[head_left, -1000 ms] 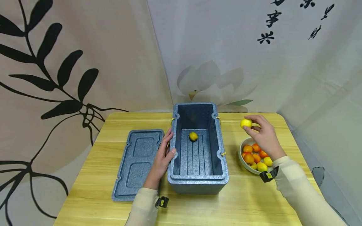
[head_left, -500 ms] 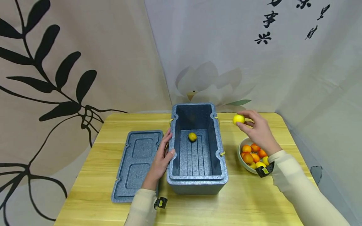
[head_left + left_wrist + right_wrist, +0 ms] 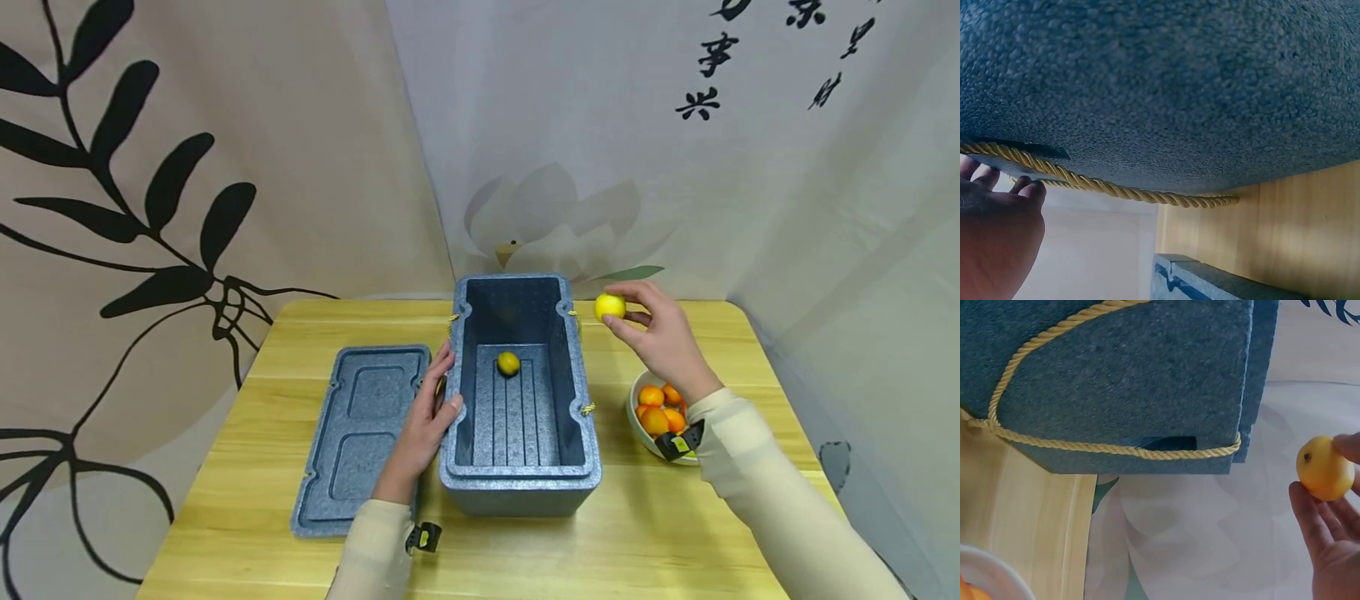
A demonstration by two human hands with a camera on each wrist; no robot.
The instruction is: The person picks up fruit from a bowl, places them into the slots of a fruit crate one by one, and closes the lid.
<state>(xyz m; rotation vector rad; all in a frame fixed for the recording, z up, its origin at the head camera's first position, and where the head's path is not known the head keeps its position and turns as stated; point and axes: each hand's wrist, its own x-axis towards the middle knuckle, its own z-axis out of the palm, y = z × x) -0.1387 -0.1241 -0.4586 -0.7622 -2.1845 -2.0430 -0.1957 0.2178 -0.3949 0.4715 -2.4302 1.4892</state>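
Observation:
My right hand (image 3: 662, 340) pinches a yellow lemon (image 3: 610, 307) between thumb and fingertips, above the table and just right of the box's far end. In the right wrist view the lemon (image 3: 1325, 467) shows a small dark spot at one end. A deep blue-grey foam box (image 3: 521, 482) stands uncovered in the middle, with one lemon (image 3: 508, 363) lying on its ribbed floor. My left hand (image 3: 422, 425) rests against the box's left side, its thumb at the rim. Near those fingers a twisted yellow rope (image 3: 1129, 190) runs along the box wall in the left wrist view.
The box's lid (image 3: 365, 433) lies flat on the wooden table (image 3: 247, 500), left of the box. To the right, a pale round bowl (image 3: 636, 414) holds several orange fruits (image 3: 654, 421), partly hidden by my right wrist. Printed cloth (image 3: 315, 125) hangs behind the table.
My right hand has carried the lemon leftward from beyond the bowl toward the box, slightly higher in view. The left hand has stayed on the box's side.

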